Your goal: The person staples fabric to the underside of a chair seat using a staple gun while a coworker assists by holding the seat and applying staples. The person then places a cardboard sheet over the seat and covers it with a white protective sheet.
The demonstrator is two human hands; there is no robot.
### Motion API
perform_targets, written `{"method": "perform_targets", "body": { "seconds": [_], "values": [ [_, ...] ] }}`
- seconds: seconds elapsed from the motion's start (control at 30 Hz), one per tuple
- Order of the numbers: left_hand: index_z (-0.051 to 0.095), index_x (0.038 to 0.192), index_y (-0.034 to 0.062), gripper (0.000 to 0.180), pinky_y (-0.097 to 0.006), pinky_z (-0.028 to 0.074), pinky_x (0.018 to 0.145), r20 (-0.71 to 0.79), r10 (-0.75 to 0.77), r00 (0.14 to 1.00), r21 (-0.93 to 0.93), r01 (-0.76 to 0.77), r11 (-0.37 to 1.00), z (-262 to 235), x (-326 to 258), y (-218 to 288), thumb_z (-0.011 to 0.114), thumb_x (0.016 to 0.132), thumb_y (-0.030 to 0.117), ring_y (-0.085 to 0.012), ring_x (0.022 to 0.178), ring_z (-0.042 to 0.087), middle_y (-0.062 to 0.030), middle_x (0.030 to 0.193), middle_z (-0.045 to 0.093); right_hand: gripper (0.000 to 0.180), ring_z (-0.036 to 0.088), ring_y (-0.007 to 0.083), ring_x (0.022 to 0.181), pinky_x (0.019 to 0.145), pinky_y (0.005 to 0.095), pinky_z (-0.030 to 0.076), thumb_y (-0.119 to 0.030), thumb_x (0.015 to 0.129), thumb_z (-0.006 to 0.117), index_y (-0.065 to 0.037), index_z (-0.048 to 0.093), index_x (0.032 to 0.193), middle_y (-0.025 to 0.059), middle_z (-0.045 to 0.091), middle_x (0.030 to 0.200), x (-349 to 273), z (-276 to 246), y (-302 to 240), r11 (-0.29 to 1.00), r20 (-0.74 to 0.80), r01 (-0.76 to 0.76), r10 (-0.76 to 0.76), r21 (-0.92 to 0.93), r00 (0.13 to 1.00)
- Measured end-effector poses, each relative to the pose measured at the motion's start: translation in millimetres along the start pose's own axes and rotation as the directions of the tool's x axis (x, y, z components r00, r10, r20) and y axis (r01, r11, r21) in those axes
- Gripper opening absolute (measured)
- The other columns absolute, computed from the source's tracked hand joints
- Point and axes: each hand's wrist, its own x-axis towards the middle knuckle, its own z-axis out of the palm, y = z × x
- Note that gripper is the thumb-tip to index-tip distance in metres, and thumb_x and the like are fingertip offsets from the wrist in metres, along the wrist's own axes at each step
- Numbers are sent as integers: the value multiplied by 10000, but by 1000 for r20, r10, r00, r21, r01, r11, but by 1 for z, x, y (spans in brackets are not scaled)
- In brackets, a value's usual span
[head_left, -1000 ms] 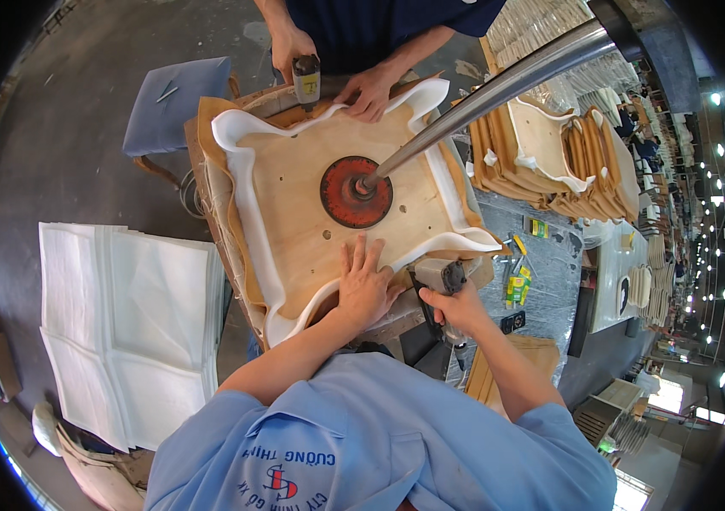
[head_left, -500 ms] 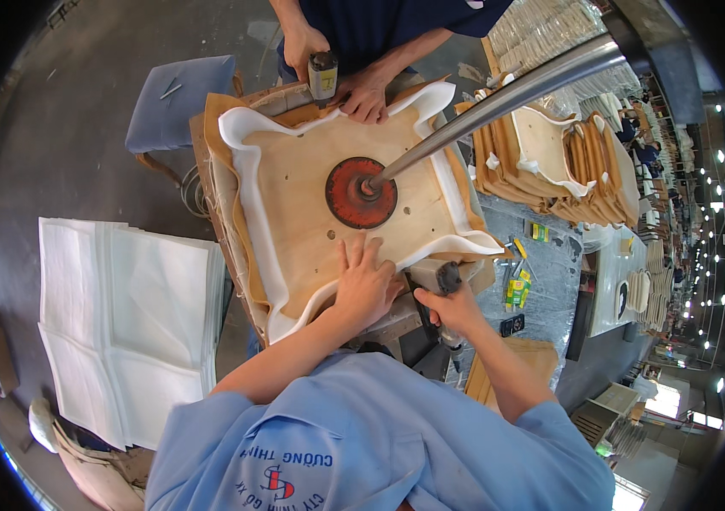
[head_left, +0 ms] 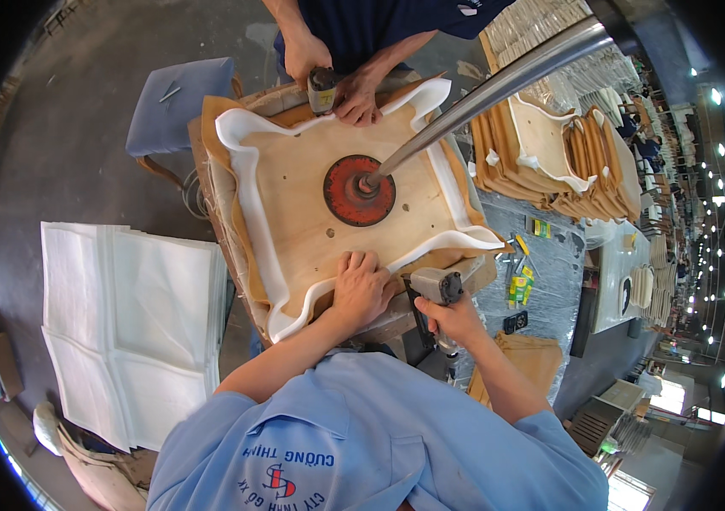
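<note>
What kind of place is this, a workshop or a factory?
Most likely a furniture upholstery factory. A wooden seat board wrapped in white foam sits clamped under a red press disc, the right hand grips a staple gun, and similar seat boards are stacked nearby.

Head cam, top-down, close overhead.

Crowded plywood seat panel with open wood only at its sides.
A red press disc (head_left: 359,190) and slanting steel arm (head_left: 499,85) block the panel (head_left: 294,213) centre; a co-worker's hands (head_left: 354,94) crowd the far edge; white foam (head_left: 247,221) rims it.
</note>
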Motion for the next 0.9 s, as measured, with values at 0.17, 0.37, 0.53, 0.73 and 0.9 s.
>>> {"method": "perform_targets", "body": {
  "seconds": [0.17, 0.37, 0.53, 0.73, 0.9],
  "values": [
    [784, 824, 116, 167, -504, 392, 1058, -35, -49, 998, -70, 46, 996, 7, 5, -1, 811, 886, 269, -340, 1111, 548, -88, 1045, 611, 265, 595, 104, 509, 480, 303, 457, -236, 951, 866, -15, 721, 939, 1, 651, 663, 10, 0, -4, 999, 12, -34, 35, -40, 999],
    [783, 848, 121, 120, -515, 390, 1065, -37, -60, 998, -128, 55, 990, 10, 3, -5, 815, 865, 235, -342, 1128, 548, -88, 1085, 610, 260, 609, 112, 515, 499, 319, 475, -238, 946, 862, -21, 723, 906, 6, 651, 648, 19, 6, -16, 982, 6, -106, 109, -155, 994],
    [796, 879, 130, 124, -513, 386, 1088, 4, -58, 998, -109, 58, 992, 3, 7, -8, 821, 851, 248, -333, 1145, 546, -88, 1100, 600, 244, 618, 114, 523, 507, 325, 483, -222, 942, 859, -14, 732, 932, 11, 660, 670, 20, 17, -23, 967, -52, -102, 93, -234, 994],
    [790, 876, 151, 188, -522, 382, 1104, -48, -35, 998, -40, 33, 999, -11, -5, -9, 859, 861, 325, -316, 1169, 542, -68, 1109, 597, 244, 608, 107, 530, 504, 305, 478, -221, 955, 858, -14, 734, 996, 10, 669, 694, 14, 10, -18, 990, -8, -64, 63, -126, 998],
    [791, 871, 156, 160, -531, 370, 1144, -71, -33, 997, -61, 29, 998, -4, -5, -14, 857, 858, 301, -309, 1172, 544, -61, 1109, 596, 242, 607, 108, 521, 501, 304, 478, -206, 949, 860, -6, 731, 994, 17, 672, 689, 7, 14, -21, 985, 22, -80, 84, -153, 996]
  ]
}}
